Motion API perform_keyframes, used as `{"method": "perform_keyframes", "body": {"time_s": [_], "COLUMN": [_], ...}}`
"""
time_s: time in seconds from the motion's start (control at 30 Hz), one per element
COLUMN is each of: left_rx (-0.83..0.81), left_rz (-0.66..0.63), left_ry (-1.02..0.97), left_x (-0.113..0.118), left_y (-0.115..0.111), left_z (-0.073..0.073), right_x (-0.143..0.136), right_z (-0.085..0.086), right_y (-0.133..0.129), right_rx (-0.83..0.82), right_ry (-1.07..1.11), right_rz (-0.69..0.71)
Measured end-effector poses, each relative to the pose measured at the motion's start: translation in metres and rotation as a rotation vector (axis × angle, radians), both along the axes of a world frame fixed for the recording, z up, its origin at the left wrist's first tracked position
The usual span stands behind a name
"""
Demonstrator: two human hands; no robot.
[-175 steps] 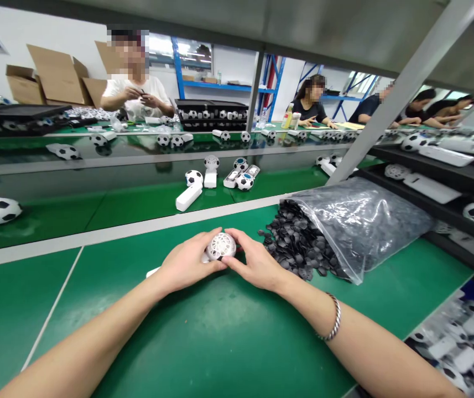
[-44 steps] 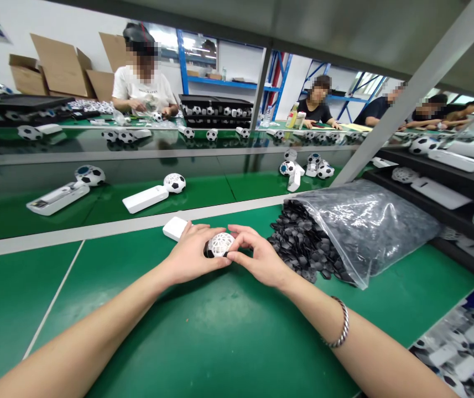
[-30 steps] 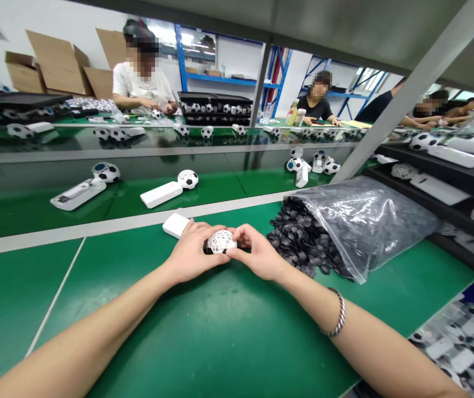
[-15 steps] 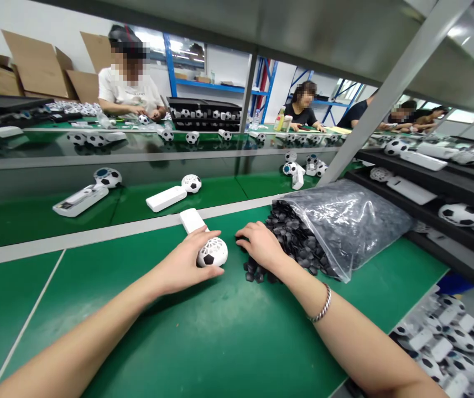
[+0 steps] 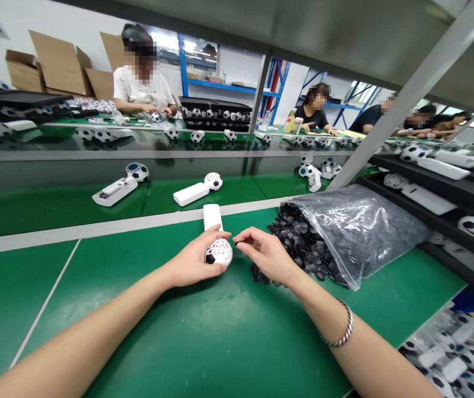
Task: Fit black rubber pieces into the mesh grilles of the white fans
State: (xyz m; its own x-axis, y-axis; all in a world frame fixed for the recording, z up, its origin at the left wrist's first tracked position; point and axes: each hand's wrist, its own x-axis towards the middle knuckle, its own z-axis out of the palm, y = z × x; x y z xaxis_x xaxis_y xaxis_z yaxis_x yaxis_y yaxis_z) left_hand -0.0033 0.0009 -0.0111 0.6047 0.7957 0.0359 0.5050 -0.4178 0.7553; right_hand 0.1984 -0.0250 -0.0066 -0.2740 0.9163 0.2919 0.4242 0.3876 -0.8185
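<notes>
My left hand (image 5: 197, 257) is wrapped round the round head of a white handheld fan (image 5: 220, 252), patterned like a football. The fan's white handle (image 5: 212, 216) points away from me on the green tabletop. One black patch shows on the head's left side, while the open lattice faces up. Just right of it, my right hand (image 5: 264, 253) pinches a small black piece (image 5: 237, 243) between thumb and fingertips. Many loose black pentagon pieces (image 5: 298, 235) spill from the mouth of a clear plastic bag (image 5: 365, 226) beside my right hand.
Behind the light ledge, a conveyor (image 5: 157, 213) carries several football fans. Black trays (image 5: 427, 207) with more fans stand at the right, below a slanted metal post (image 5: 398, 99). A heap of fans (image 5: 448, 348) lies at lower right. Co-workers sit across the line.
My right hand has lifted from the loose pieces toward the fan head with a black piece in its fingertips. The fan's handle now points straighter away from me. The view has shifted slightly.
</notes>
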Motion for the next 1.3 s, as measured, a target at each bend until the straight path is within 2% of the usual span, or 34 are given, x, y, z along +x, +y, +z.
{"method": "perform_keyframes", "body": {"time_s": [0.17,0.27,0.53,0.63,0.97,1.13,1.3], "left_rx": [-0.012,-0.007,0.010,0.007,0.008,0.042,0.110], "left_rz": [0.007,0.010,0.029,0.029,0.066,0.053,0.043], "left_ry": [-0.006,-0.013,-0.022,-0.032,-0.092,-0.100,-0.110], "left_x": [0.001,0.000,0.001,0.002,0.005,0.006,0.008], "left_y": [-0.001,-0.001,0.000,-0.001,-0.004,-0.005,-0.008], "left_z": [0.001,0.000,-0.003,-0.004,-0.004,-0.004,-0.004], "right_x": [-0.008,-0.009,-0.005,-0.006,-0.013,-0.014,-0.014], "right_z": [0.004,0.006,0.011,0.009,-0.001,-0.008,-0.013], "right_y": [-0.005,-0.004,-0.003,-0.003,0.000,0.005,0.009], "right_rx": [-0.165,-0.231,-0.111,-0.087,-0.165,-0.303,-0.366], "right_ry": [0.115,0.105,-0.052,-0.071,0.145,0.296,0.316], "right_rz": [0.065,0.077,0.194,0.165,0.112,0.132,0.130]}}
